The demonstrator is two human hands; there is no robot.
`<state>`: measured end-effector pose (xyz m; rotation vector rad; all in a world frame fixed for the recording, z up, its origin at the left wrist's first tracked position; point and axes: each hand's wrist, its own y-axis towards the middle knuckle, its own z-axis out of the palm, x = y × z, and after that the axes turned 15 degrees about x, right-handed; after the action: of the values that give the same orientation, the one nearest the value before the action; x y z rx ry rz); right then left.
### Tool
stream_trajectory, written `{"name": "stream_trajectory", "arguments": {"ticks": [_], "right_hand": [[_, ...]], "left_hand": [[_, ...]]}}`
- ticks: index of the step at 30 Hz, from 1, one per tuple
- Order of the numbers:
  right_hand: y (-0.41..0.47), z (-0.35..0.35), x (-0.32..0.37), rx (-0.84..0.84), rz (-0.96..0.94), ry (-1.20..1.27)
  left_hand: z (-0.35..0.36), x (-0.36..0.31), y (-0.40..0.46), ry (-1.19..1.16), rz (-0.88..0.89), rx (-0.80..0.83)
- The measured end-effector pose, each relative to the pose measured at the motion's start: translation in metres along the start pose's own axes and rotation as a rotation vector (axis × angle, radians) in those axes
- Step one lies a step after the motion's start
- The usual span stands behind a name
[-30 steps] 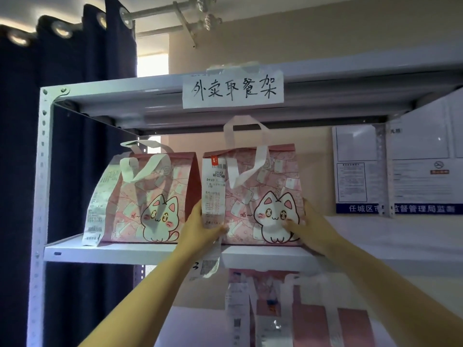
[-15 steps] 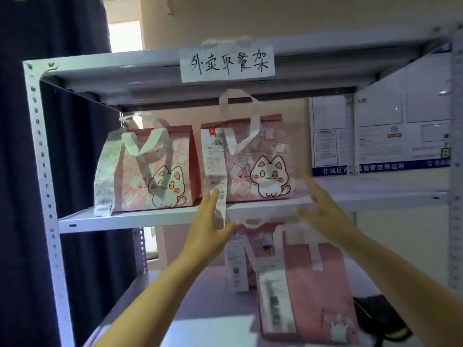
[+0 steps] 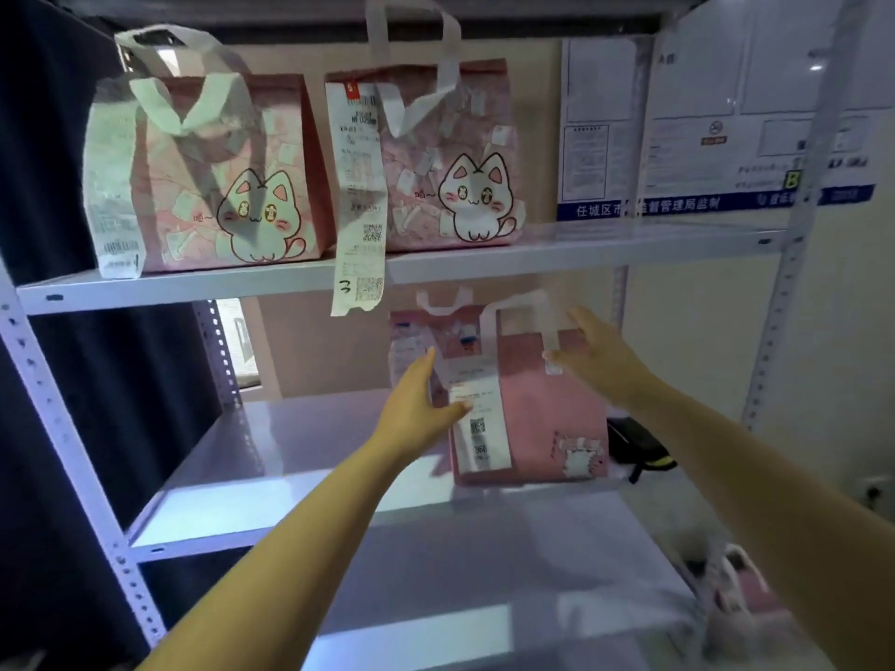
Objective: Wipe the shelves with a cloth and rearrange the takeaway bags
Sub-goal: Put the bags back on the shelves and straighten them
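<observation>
Two pink cat-print takeaway bags stand on the upper shelf (image 3: 581,251): the left bag (image 3: 218,171) and the right bag (image 3: 450,157), whose long receipt (image 3: 361,201) hangs over the shelf edge. On the middle shelf (image 3: 271,457) stands a third pink bag (image 3: 542,404) with a receipt on its front. My left hand (image 3: 419,404) reaches to this bag's left side, fingers straight, thumb at the receipt. My right hand (image 3: 595,351) is at its upper right by the white handle, fingers extended. A further pink bag stands behind it, partly hidden.
White metal rack with perforated uprights (image 3: 63,428). A dark curtain (image 3: 58,138) hangs at the left. Notices (image 3: 717,128) are posted on the wall behind the rack. A black item (image 3: 639,443) lies at the right of the middle shelf. Something pink and white (image 3: 731,588) sits on the lower shelf.
Both hands let go of the right upper bag and dropped to the bag on the middle shelf. The view tilted downward.
</observation>
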<state>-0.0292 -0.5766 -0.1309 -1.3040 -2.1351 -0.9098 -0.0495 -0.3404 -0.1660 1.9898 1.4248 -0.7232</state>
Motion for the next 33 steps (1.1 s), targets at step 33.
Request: {"name": "stream_trajectory", "arguments": {"ticks": [33], "right_hand": [[0.035,0.037,-0.205,0.225,0.015,0.102]], "left_hand": [[0.114,0.100,0.080,-0.230,-0.212,-0.148]]}}
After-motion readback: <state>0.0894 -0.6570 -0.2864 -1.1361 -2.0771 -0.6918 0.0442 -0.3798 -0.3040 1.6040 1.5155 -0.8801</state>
